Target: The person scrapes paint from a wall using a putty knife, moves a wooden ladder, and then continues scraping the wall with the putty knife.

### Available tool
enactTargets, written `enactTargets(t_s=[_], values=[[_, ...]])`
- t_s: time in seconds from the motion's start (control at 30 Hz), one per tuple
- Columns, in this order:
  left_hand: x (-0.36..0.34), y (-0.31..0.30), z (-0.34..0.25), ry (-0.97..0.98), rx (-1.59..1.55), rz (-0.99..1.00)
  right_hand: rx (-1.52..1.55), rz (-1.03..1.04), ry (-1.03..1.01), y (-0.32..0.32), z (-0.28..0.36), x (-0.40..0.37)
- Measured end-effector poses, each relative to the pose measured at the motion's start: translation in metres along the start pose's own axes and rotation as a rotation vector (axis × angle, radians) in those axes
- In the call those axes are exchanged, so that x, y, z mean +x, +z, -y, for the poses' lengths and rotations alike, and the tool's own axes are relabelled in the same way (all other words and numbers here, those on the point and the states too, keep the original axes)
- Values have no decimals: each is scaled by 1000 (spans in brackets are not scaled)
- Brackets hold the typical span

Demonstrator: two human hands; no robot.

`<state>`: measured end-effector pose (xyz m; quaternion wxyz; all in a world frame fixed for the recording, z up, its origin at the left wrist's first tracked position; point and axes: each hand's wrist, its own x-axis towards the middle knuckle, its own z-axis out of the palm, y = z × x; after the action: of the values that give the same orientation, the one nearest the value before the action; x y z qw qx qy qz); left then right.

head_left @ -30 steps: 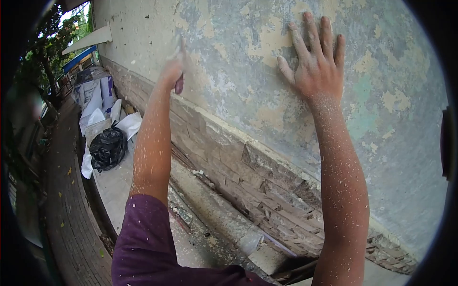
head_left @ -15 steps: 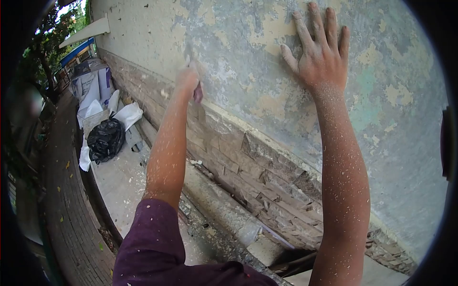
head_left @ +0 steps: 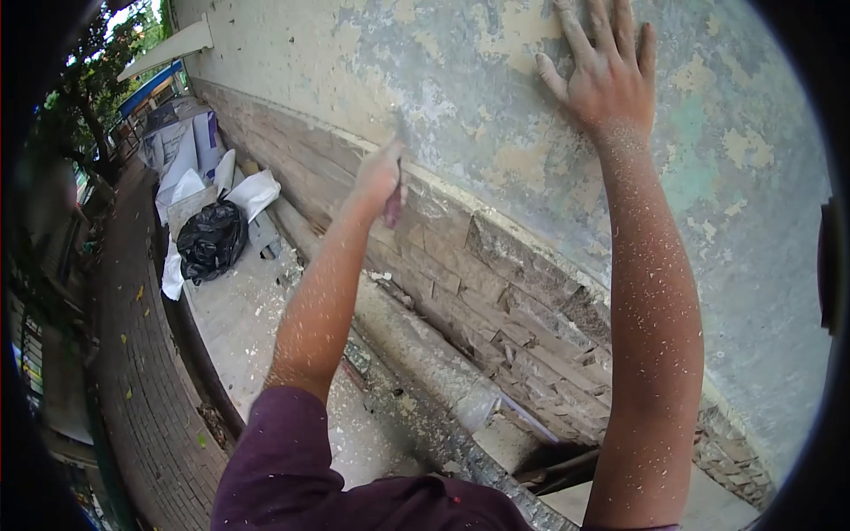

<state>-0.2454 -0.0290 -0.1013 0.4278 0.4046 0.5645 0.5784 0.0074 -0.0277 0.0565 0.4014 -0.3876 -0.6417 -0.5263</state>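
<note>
Several white and purple sheets point(head_left: 190, 150) lie on my left, and the marks on them are too small for me to read. Just beside them is a black plastic bag point(head_left: 212, 239). My left arm reaches forward, its hand point(head_left: 381, 181) clenched around a blurred object point(head_left: 394, 208), which I cannot identify, near the lower edge of the patchy wall point(head_left: 531, 133). My right hand point(head_left: 613, 88) is open, spread flat against this wall, pointing upward.
</note>
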Motion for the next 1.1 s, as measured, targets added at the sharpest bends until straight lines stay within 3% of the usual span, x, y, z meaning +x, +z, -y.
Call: enactTargets(t_s=[0.1,0.13,0.2,0.27,0.4,0.47,0.57,0.63,0.7,0.73,0.8,0.87,0.93,1.0,1.07,1.1], values=[[-25,39,6,143,-135,-3,-22,5,-17,2,0,0],[6,38,19,138,-145,-5,-22,7,-29,2,-1,1],[94,24,59,435,13,-361,9,11,-5,1,0,0],[77,11,7,-38,-189,-241,21,19,-17,3,1,-1],[48,1,-1,-49,-131,-156,29,20,-5,2,-1,0],[3,18,11,127,-122,-17,27,28,2,1,-2,1],[31,21,8,158,-161,-101,17,35,-11,0,-2,1],[112,-27,18,209,360,-264,23,49,-19,0,4,-6],[138,-59,11,-49,59,9,-4,26,-1,1,3,-1],[138,-52,6,-36,51,20,-20,17,-4,1,-1,1],[109,-45,8,-13,43,-96,2,-1,-8,3,1,-1],[32,-9,0,151,-10,-74,-4,14,-11,-1,1,0],[19,2,2,168,-32,-32,-14,36,-16,0,2,0],[34,-1,7,170,-75,14,-58,-12,-20,2,3,-1],[86,-22,15,6,-109,-171,-59,12,-17,1,8,-6],[96,-28,20,5,-116,-172,-60,25,-7,0,9,-6]])
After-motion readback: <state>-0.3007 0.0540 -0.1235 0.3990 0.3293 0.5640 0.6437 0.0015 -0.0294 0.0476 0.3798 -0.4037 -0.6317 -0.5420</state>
